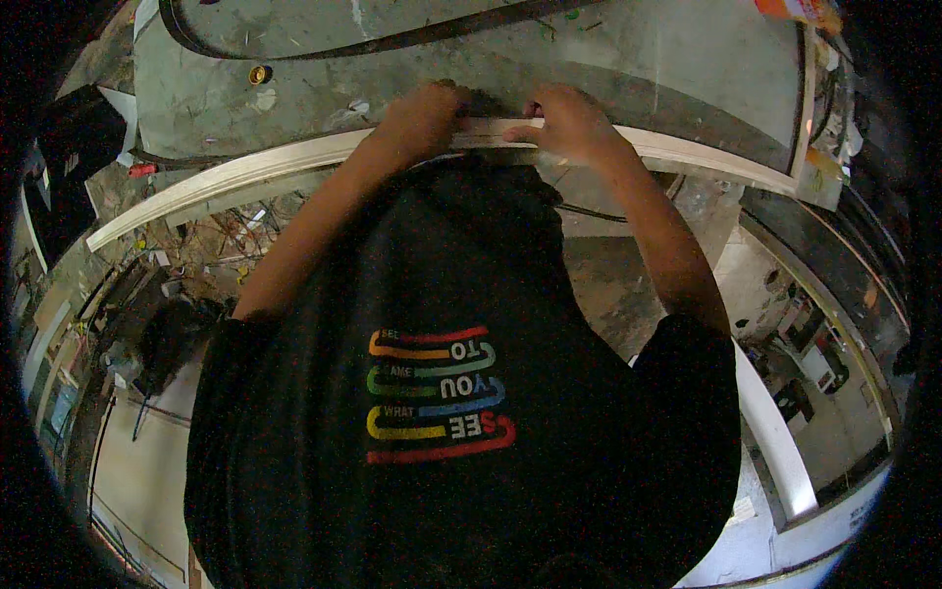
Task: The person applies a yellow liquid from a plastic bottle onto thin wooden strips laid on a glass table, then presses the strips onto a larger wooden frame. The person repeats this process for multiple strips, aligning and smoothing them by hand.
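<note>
A long pale strip with grooved lines [265, 170] runs along the near side of a grey worktop and bends across the view. My left hand [422, 120] rests over its middle with the fingers curled; what they grip is hidden behind the hand. To the right, a short gap away, my right hand [572, 123] is closed, its thumb lying along the strip and its fingertips bent down at the strip's far side. Between the hands the surface is dark, and I cannot make out any small item in the fingers.
A black flexible strip [343, 51] curves over the grey worktop [648, 64]. A small yellow-and-black ring [259, 75] lies at the far left. A pale frame bar [807, 98] meets the long strip at right. Wires and scraps [221, 240] litter the floor at left.
</note>
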{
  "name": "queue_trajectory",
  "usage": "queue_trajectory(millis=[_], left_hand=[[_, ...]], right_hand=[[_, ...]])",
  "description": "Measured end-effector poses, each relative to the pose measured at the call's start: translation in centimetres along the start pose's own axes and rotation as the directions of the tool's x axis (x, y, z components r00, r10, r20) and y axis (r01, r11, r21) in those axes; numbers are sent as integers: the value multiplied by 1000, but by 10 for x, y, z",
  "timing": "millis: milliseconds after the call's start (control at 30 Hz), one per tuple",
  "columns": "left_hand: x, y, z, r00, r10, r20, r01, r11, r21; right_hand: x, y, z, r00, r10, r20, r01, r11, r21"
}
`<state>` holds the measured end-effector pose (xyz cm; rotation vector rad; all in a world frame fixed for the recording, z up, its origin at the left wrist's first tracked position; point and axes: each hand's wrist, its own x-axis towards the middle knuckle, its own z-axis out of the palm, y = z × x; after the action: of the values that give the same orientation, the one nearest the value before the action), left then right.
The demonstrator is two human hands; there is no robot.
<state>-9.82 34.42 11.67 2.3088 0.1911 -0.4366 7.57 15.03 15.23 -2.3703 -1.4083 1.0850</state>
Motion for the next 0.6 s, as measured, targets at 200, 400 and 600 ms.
queue_trajectory(millis=[200,400,600], left_hand=[[-9,4,6,994,-86,-75,94,990,108],[-7,11,5,991,-113,-71,115,993,30],[-5,7,8,993,-110,-53,114,990,84]], right_hand=[[11,-4,-7,996,-8,92,2,998,60],[10,1,1,999,-30,16,29,998,60],[10,-2,1,999,0,33,-2,998,64]])
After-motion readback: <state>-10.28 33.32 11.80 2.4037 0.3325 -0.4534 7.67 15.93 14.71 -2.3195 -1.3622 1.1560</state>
